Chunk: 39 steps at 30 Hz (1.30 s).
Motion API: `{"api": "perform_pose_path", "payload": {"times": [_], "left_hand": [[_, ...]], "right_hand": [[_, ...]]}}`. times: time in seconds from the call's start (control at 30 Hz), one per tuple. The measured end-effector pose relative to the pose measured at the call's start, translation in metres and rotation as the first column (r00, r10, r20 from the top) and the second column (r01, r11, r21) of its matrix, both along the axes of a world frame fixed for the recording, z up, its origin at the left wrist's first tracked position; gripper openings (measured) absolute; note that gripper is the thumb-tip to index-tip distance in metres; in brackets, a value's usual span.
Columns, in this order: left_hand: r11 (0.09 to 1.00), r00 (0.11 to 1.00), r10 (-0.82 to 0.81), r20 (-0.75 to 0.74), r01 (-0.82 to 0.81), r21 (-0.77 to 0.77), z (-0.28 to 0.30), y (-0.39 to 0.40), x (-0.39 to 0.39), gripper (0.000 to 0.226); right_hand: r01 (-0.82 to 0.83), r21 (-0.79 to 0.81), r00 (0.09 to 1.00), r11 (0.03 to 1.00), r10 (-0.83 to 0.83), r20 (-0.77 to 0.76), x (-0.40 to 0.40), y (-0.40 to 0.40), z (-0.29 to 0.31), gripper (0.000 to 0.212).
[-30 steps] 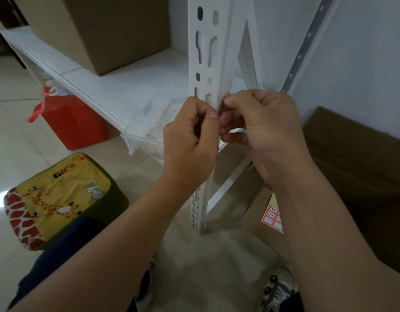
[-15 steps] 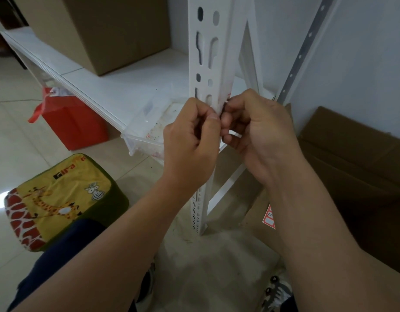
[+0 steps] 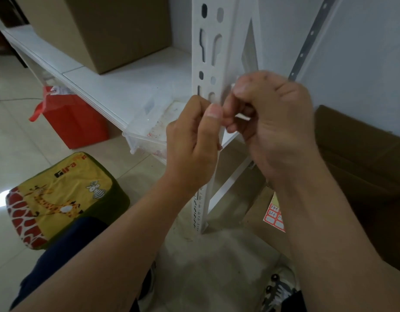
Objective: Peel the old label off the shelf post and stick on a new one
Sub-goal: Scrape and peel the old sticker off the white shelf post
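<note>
Both of my hands are curled up against the white shelf post (image 3: 213, 64), meeting at its front corner edge. My left hand (image 3: 192, 143) has its thumb tip pressed against the corner, fingers folded in behind, and seems to pinch something thin there; my right hand (image 3: 275, 122) is bunched with thumb and forefinger nipped together just beside the left thumb. What either grip actually holds is hard to make out: the label itself is hidden behind my fingers, and only a small pale sliver shows between the two hands, too blurred for me to say whether it is label or post. I cannot tell how much of the label is stuck or free.

The post stands upright, its long axis running top to bottom, slotted holes down its face, its top cut off by the frame and its foot on the floor. My hands sit about halfway up the part that shows, at the level of the white shelf (image 3: 118, 86).

A sheet of red-bordered labels (image 3: 274, 216) lies low on the right, mostly covered by my right forearm, resting on flattened brown cardboard (image 3: 361, 154). A cardboard box (image 3: 99, 30) sits on the shelf, its top out of view. A clear plastic tray (image 3: 147, 134) juts over the shelf's front edge, partly behind my left hand. On the floor to the left are a red bag (image 3: 70, 118) and a giraffe-print cushion (image 3: 59, 197).
</note>
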<state>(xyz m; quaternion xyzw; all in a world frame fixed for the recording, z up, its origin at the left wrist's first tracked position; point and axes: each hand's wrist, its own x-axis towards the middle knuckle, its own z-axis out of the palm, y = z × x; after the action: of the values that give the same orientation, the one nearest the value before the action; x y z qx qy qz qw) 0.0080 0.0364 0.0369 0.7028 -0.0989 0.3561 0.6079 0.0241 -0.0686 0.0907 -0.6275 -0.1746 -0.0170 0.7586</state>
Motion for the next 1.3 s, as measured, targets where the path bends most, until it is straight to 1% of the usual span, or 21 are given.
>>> {"api": "perform_pose_path", "payload": {"times": [0.03, 0.07, 0.13, 0.2, 0.27, 0.4, 0.5, 0.57, 0.63, 0.73, 0.83, 1.0, 1.17, 1.3], "left_hand": [[1.000, 1.000, -0.012, -0.010, 0.012, 0.001, 0.000, 0.000, -0.001, 0.029], [1.000, 1.000, -0.014, -0.025, 0.014, -0.005, 0.000, -0.001, -0.001, 0.032], [1.000, 0.999, -0.001, -0.044, 0.001, -0.014, -0.001, 0.000, -0.001, 0.034], [0.999, 0.998, 0.044, -0.045, -0.043, 0.028, -0.003, 0.001, 0.001, 0.031], [0.995, 0.996, 0.079, -0.036, -0.076, 0.070, -0.003, 0.001, 0.002, 0.027], [0.991, 0.994, 0.106, -0.032, -0.103, 0.089, -0.004, 0.000, 0.000, 0.022], [0.990, 0.994, 0.106, 0.005, -0.106, 0.091, -0.003, -0.002, -0.002, 0.017], [0.994, 0.997, 0.077, 0.031, -0.079, 0.076, 0.000, -0.003, -0.004, 0.013], [0.998, 0.998, 0.028, 0.049, -0.030, 0.058, 0.003, -0.006, -0.005, 0.009], [0.999, 0.998, -0.018, 0.063, 0.015, 0.044, 0.005, -0.008, -0.007, 0.013], [0.997, 0.998, -0.040, 0.056, 0.036, 0.066, 0.005, -0.010, -0.008, 0.019], [0.993, 0.994, -0.096, 0.049, 0.092, 0.071, 0.007, -0.010, -0.010, 0.017], [0.987, 0.988, -0.148, 0.040, 0.146, 0.061, 0.011, -0.010, -0.013, 0.011], [0.989, 0.989, -0.146, -0.005, 0.146, 0.012, 0.012, -0.010, -0.014, 0.010]], "right_hand": [[-0.039, 0.074, 0.999, 0.997, 0.038, 0.009, 0.001, -0.004, -0.001, 0.024], [-0.023, 0.090, 1.000, 0.996, 0.024, -0.011, 0.002, -0.009, -0.002, 0.025], [0.049, 0.022, 0.995, 0.999, -0.047, -0.084, 0.004, -0.014, -0.010, 0.026], [0.051, -0.047, 0.991, 0.998, -0.056, -0.122, 0.005, -0.014, -0.018, 0.024], [0.032, -0.045, 0.989, 0.998, -0.038, -0.143, 0.005, -0.014, -0.022, 0.023], [0.013, -0.013, 0.991, 1.000, -0.014, -0.132, 0.005, -0.018, -0.023, 0.022], [-0.031, 0.012, 0.993, 0.999, 0.032, -0.116, 0.005, -0.022, -0.024, 0.018], [-0.060, 0.007, 0.993, 0.998, 0.060, -0.103, 0.005, -0.025, -0.023, 0.011], [-0.073, -0.014, 0.994, 0.997, 0.072, -0.088, 0.006, -0.028, -0.023, 0.009], [-0.066, -0.040, 0.996, 0.997, 0.063, -0.069, 0.006, -0.030, -0.024, 0.016], [-0.053, -0.068, 0.998, 0.996, 0.050, -0.037, 0.005, -0.031, -0.024, 0.023], [-0.079, -0.055, 0.997, 0.995, 0.078, -0.018, 0.007, -0.034, -0.024, 0.027], [-0.082, -0.080, 0.997, 0.993, 0.081, -0.018, 0.008, -0.035, -0.027, 0.015], [-0.095, -0.084, 0.995, 0.992, 0.093, -0.024, 0.009, -0.034, -0.028, 0.015]]}}
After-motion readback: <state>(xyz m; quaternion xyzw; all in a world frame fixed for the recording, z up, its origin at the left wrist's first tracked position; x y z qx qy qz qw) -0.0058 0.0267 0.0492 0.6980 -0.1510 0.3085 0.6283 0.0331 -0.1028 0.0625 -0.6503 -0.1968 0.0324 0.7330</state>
